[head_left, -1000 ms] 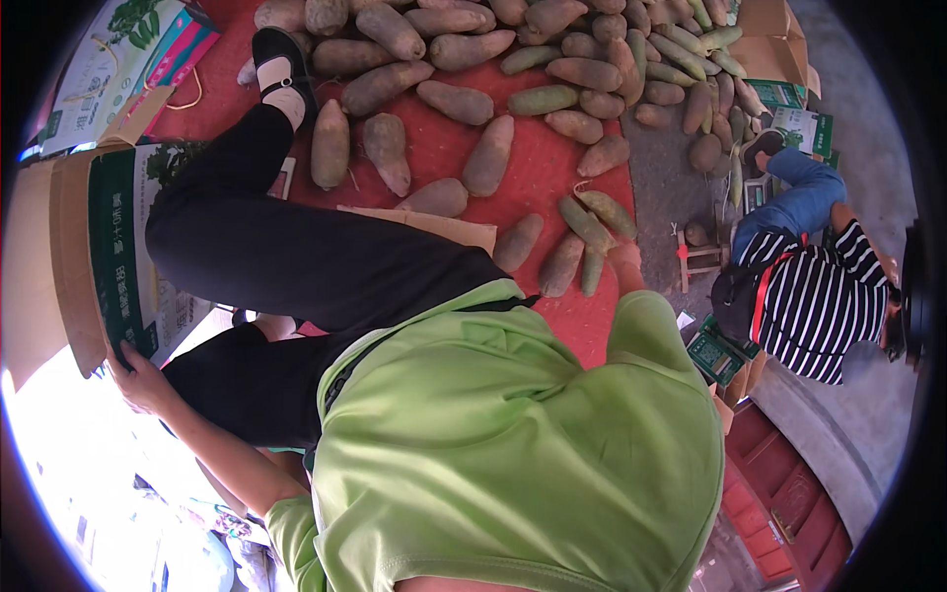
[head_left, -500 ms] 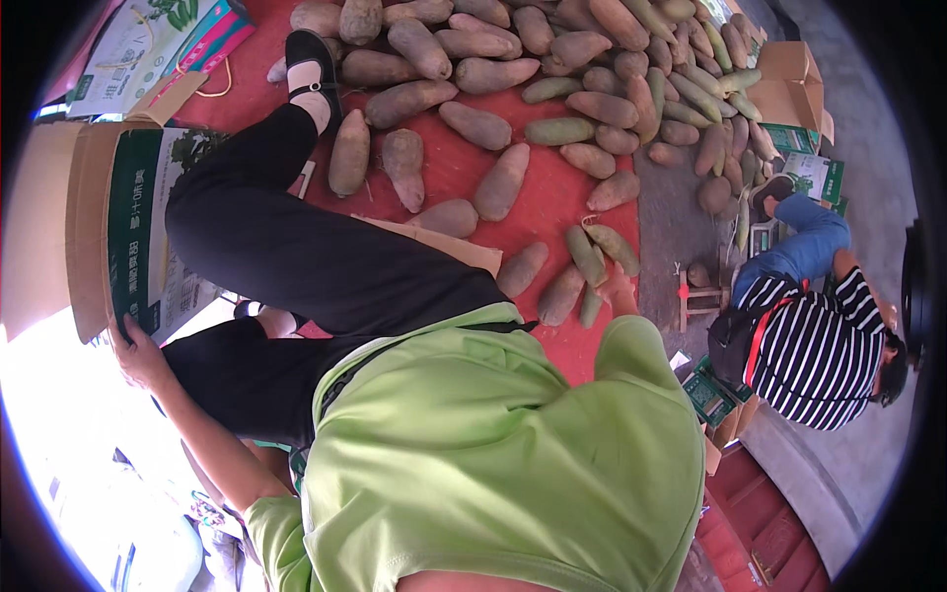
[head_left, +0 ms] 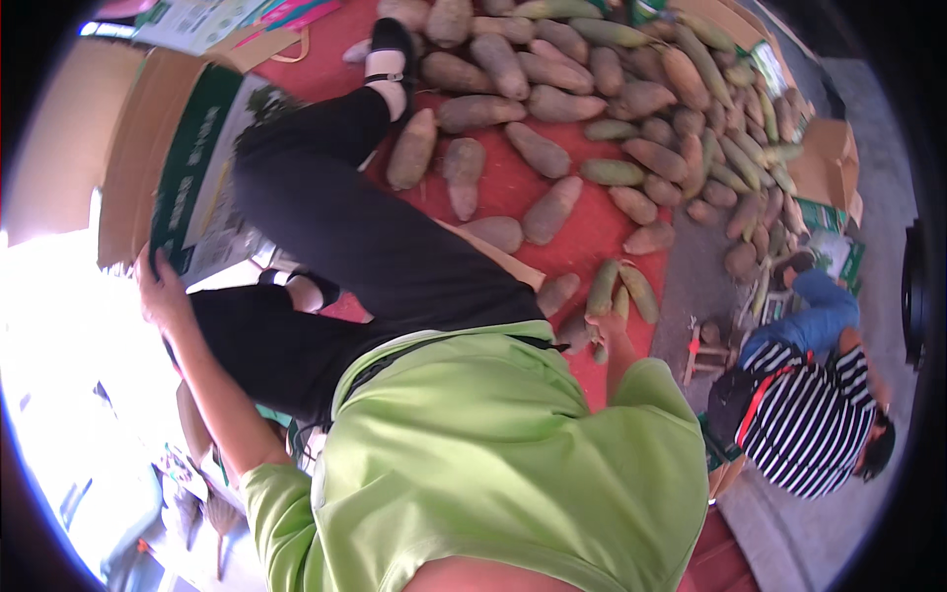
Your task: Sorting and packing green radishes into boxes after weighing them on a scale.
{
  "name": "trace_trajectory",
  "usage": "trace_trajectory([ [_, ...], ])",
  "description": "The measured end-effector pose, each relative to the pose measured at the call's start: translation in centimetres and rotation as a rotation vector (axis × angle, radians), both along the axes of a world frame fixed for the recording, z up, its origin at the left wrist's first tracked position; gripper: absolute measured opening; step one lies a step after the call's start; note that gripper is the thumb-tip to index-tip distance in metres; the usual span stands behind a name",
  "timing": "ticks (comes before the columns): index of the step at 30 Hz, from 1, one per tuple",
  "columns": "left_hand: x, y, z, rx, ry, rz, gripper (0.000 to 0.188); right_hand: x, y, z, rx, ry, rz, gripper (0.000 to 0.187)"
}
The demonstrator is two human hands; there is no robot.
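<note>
My left hand [head_left: 164, 291] is closed on the lower edge of an open cardboard box [head_left: 182, 163] with a green and white printed side, standing by my left leg. On my right, my right hand [head_left: 613, 333] is closed at the lower ends of a few green radishes [head_left: 604, 287]; its fingers are partly hidden, so I cannot tell exactly how many it grips. Another green radish [head_left: 639, 293] lies against this bunch. Just left of it are brownish-pink radishes [head_left: 558, 294] on the red ground sheet [head_left: 503, 178].
A large heap of soil-covered radishes [head_left: 681, 79] spreads across the far side. My shoe [head_left: 392, 59] rests beside it. At right a person in a striped top [head_left: 809, 419] bends near a small wooden stool [head_left: 708, 355]. An open carton [head_left: 827, 163] stands at far right.
The whole view has shifted, so the scene sits farther right and lower. My right hand stays at the green radishes, whose arrangement has changed slightly. My left hand keeps its hold on the box.
</note>
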State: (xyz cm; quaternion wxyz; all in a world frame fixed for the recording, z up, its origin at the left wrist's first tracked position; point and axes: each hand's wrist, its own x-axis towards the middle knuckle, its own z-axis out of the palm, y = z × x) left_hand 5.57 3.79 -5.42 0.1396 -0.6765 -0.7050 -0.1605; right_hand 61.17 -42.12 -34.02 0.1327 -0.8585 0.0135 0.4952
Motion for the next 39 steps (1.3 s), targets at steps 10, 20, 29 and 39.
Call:
trace_trajectory([
  [10, 2.3, -0.6, 1.8, 0.078, 0.01, -0.058, 0.013, -2.0, 7.0, 2.1, 0.446, 0.464, -0.528, 0.028],
  [20, 2.0, -1.3, 2.8, 0.058, 0.017, -0.053, 0.013, -4.3, 31.3, 16.7, 0.885, 0.067, 0.332, 0.044],
  [29, 1.6, -1.3, 2.8, 0.11, -0.012, -0.094, 0.012, -15.3, 51.2, 34.3, 1.409, -0.021, 0.971, 0.044],
  [39, 1.7, -1.1, 2.8, 0.068, -0.041, -0.058, 0.012, -29.6, 59.5, 35.1, 1.722, -0.48, 1.399, 0.042],
])
